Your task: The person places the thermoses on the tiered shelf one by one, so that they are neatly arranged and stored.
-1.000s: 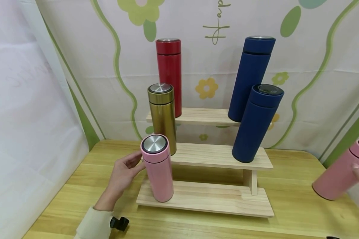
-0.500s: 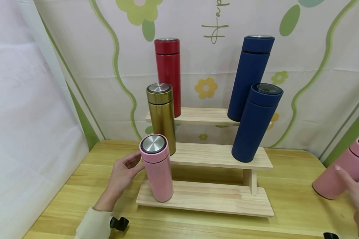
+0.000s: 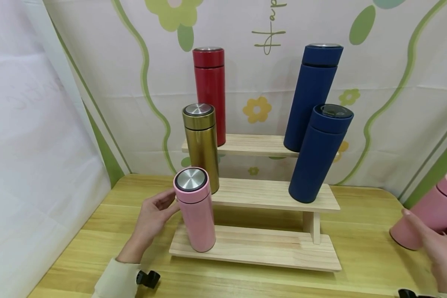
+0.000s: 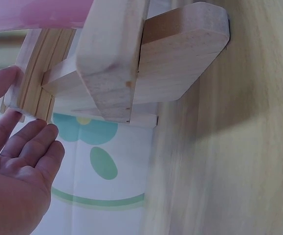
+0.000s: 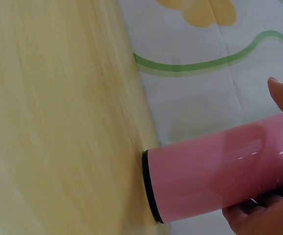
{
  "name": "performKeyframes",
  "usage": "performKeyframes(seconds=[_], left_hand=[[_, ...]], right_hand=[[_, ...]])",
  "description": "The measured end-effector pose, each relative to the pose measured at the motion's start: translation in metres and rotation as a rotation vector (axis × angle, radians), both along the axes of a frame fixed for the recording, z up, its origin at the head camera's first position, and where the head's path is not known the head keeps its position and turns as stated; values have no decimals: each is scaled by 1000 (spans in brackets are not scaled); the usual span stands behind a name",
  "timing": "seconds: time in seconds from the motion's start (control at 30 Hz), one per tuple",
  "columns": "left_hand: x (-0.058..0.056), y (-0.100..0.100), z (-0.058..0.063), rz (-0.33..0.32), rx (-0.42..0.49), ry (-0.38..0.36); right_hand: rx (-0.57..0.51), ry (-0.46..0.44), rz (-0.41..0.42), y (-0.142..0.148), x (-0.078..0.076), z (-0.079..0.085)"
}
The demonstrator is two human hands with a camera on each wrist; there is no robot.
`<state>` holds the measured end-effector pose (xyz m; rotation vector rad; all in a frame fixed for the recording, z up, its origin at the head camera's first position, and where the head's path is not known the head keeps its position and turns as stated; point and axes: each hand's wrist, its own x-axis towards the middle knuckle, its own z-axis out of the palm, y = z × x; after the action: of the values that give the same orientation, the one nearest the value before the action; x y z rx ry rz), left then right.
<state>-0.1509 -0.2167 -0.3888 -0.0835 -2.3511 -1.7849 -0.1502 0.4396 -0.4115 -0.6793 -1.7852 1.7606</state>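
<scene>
In the head view my left hand (image 3: 154, 215) is at the left end of the middle shelf of a wooden display stand (image 3: 260, 192). The left wrist view shows the thumb and index fingertip gripping that shelf end (image 4: 32, 93), the other fingers loosely bent. A pink thermos (image 3: 197, 219) stands on the bottom shelf beside this hand. At the right, my right hand (image 3: 441, 248) spreads about a second pink thermos (image 3: 428, 215) standing on the table. In the right wrist view its straight thumb (image 5: 282, 93) points away from the bottle's side, while fingers (image 5: 258, 215) lie along the other side.
A gold thermos (image 3: 202, 149) and a blue thermos (image 3: 318, 157) stand on the middle shelf. On the top shelf are a red thermos (image 3: 210, 87) and another blue thermos (image 3: 313, 95). A flower-printed cloth (image 3: 246, 74) hangs behind the wooden table (image 3: 97, 231).
My right hand has moved left, from the frame's edge to around the pink thermos. The left hand and the bottles have stayed in place.
</scene>
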Motion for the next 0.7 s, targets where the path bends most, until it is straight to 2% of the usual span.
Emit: performKeyframes(seconds=[0.13,0.23,0.47,0.7], left_hand=[[0,0,1,0,-5,3],[0,0,1,0,-8,6],[0,0,0,5,-7,8],[0,0,0,-1,5,0]], right_hand=[[14,-21,-40,0,-4,-1],[-11,4,-56,1,-5,-1],[-56,63,-34,3,-4,-2],[-61,60,-35,4,-3,-3]])
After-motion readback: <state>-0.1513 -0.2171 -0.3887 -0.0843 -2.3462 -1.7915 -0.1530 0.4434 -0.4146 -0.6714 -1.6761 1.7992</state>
